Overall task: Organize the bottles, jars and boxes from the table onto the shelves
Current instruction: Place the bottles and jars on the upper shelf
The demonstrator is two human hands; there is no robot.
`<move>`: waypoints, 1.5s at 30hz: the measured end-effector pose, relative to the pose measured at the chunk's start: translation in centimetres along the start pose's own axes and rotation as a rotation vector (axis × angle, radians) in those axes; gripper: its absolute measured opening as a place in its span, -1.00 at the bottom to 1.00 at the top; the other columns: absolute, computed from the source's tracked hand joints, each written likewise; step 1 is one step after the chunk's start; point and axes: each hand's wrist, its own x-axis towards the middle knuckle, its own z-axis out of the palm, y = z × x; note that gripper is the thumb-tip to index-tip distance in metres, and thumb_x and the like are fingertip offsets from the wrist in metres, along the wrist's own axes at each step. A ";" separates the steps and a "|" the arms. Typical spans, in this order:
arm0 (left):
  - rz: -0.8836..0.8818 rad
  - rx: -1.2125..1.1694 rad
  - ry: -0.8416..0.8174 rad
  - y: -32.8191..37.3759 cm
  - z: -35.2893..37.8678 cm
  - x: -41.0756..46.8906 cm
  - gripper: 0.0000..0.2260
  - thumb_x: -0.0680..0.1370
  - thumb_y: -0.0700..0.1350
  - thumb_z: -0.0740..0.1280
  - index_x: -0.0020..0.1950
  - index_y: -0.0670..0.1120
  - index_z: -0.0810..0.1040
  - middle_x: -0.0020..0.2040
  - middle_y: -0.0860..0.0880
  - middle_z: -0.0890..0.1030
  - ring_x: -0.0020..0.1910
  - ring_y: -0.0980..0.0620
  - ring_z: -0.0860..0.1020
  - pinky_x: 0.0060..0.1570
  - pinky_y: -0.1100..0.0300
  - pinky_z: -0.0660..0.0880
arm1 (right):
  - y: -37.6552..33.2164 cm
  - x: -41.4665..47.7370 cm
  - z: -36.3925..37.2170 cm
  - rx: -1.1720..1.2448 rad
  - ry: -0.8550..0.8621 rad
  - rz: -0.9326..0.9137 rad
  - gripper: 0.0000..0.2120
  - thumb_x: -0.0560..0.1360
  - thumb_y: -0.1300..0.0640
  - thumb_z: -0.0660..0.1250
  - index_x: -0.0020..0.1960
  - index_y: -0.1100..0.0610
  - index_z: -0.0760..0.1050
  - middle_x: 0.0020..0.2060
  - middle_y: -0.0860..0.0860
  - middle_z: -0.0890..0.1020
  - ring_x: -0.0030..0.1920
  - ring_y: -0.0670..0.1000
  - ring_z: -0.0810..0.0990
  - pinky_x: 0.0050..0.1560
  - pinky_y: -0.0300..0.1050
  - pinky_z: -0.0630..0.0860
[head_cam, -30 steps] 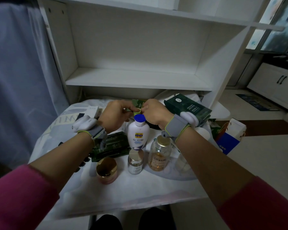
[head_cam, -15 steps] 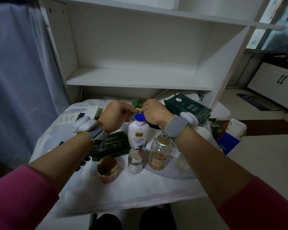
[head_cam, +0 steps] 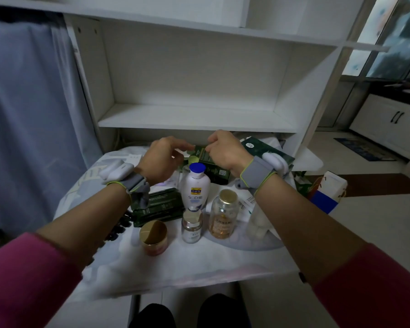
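— Where's the box (head_cam: 202, 155)?
— Held over the worktop's (head_cam: 199, 261) back, behind the lotion bottle (head_cam: 195, 185), below the shelf (head_cam: 194, 120). The right hand (head_cam: 225, 151) pinches it.
— The left hand (head_cam: 162, 159)?
— Loosely curled, fingertips (head_cam: 186, 147) at the box's corner; whether it grips, I cannot tell.

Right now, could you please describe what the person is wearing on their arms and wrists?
Pink sleeves, left sleeve and right sleeve, are pushed up, leaving the forearms bare. Each wrist has a grey fabric band edged yellow-green, the left wristband and right wristband, and each carries a rounded white device. The left hand and right hand are ungloved.
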 end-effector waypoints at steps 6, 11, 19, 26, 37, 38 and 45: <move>0.013 0.032 0.036 2.9 -1.6 -1.5 -0.70 0.52 -0.32 0.29 0.17 -0.06 0.62 0.10 -0.06 0.63 -0.09 0.04 0.58 0.00 0.14 0.57 | 0.1 -2.8 -2.7 0.073 0.058 -0.036 -0.72 0.48 0.34 0.26 0.14 0.15 0.57 0.16 0.13 0.60 0.20 0.12 0.55 0.25 -0.02 0.51; 0.039 0.049 0.024 4.7 -2.1 -2.7 -0.76 0.52 -0.27 0.33 0.14 -0.08 0.63 0.01 -0.06 0.64 -0.14 0.06 0.57 -0.10 0.23 0.52 | 0.6 -5.2 -4.3 0.052 0.085 -0.056 -0.76 0.43 0.32 0.38 0.07 0.13 0.61 0.08 0.09 0.63 0.14 0.06 0.56 0.12 -0.18 0.48; 0.046 0.085 -0.074 7.5 -1.1 -5.2 -0.81 0.51 -0.19 0.37 0.10 -0.12 0.64 -0.01 -0.04 0.65 -0.14 0.07 0.53 -0.12 0.30 0.40 | 3.1 -8.5 -6.4 -0.042 0.030 -0.006 -0.67 0.34 0.15 0.52 0.08 0.10 0.55 0.02 0.04 0.57 0.13 0.08 0.55 0.15 -0.05 0.52; 0.016 0.072 -0.295 9.2 1.3 -5.9 -0.67 0.50 -0.06 0.40 0.25 -0.08 0.53 0.11 -0.03 0.60 -0.30 0.18 0.50 -0.44 0.49 0.33 | 5.2 -11.1 -7.4 -0.161 -0.082 0.043 -0.35 0.37 0.11 0.53 0.37 0.27 0.39 0.33 0.14 0.46 0.30 0.14 0.46 0.27 0.01 0.45; -0.128 0.075 -0.444 9.8 4.1 -6.0 -0.49 0.48 -0.12 0.42 0.38 -0.11 0.33 0.20 -0.11 0.52 -0.21 -0.06 0.64 -0.47 0.32 0.51 | 7.7 -10.9 -6.9 -0.136 -0.106 0.074 -0.37 0.32 0.20 0.55 0.28 0.20 0.33 0.19 0.13 0.47 0.06 0.09 0.43 0.03 -0.05 0.50; -0.124 0.083 -0.440 9.8 4.3 -6.1 -0.50 0.47 -0.12 0.43 0.36 -0.11 0.34 0.19 -0.13 0.53 -0.19 -0.09 0.65 -0.43 0.27 0.52 | 7.9 -10.9 -6.9 -0.132 -0.110 0.079 -0.37 0.33 0.21 0.55 0.29 0.21 0.31 0.19 0.14 0.46 0.05 0.08 0.43 0.00 -0.06 0.48; -0.128 0.142 -0.409 9.0 5.8 -5.8 -0.49 0.41 -0.12 0.49 0.29 -0.10 0.36 0.13 -0.13 0.56 -0.24 0.00 0.54 -0.45 0.31 0.42 | 9.0 -10.8 -6.8 -0.069 -0.087 0.112 -0.30 0.32 0.26 0.54 0.33 0.23 0.25 0.20 0.17 0.46 0.08 0.12 0.46 -0.17 -0.13 0.44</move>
